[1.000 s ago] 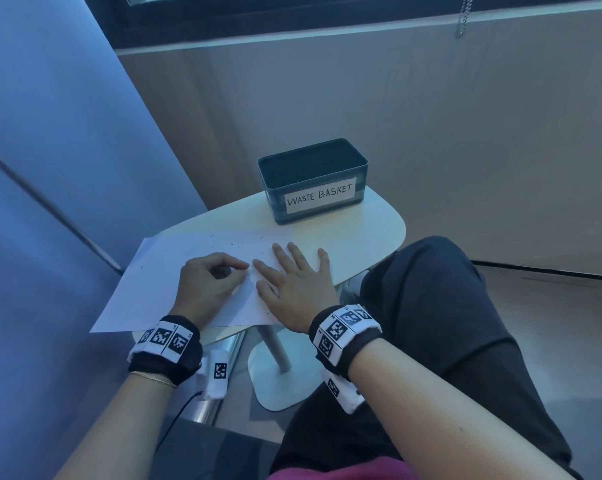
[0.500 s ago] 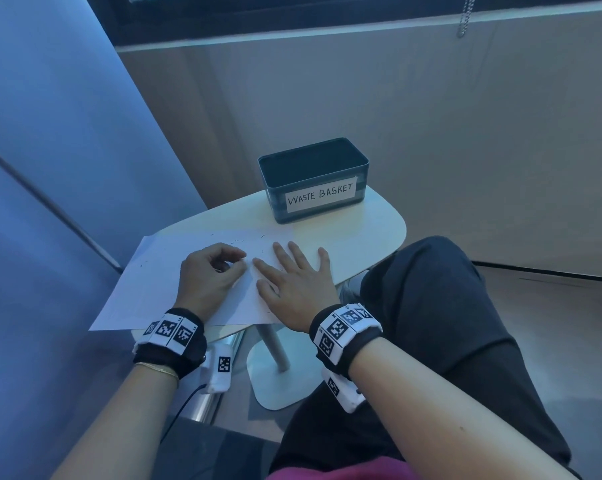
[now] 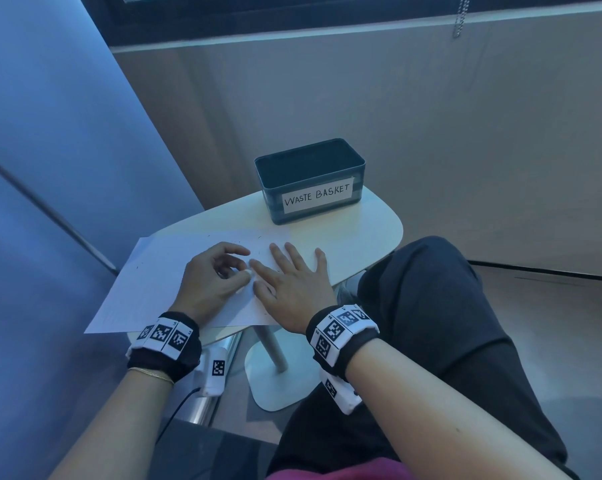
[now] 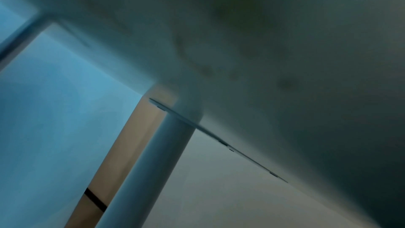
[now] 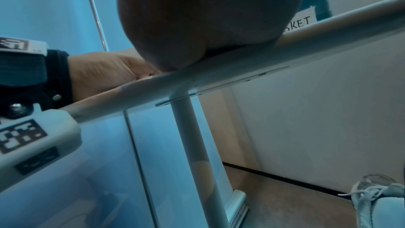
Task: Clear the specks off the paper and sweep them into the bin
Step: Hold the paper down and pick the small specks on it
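Right now your small table [image 3: 368, 230] carries the paper [image 3: 161, 271], which overhangs the table's near-left edge, and the bin [image 3: 310, 181] (labelled "WASTE BASKET") at the far side. Your right hand [image 3: 292, 282] lies flat on the paper, fingers spread. Just left of it, your left hand [image 3: 211, 275] rests with fingers loosely curled. Specks [image 3: 254, 242] dot the paper beyond your fingertips.

Both bare forearms reach forward with black-and-white patterned wrist bands [image 3: 164, 337], the left hand [image 3: 211, 278] lying with its fingers curled and thumb beside the flat right hand [image 3: 294, 282], whose fingers are spread straight.
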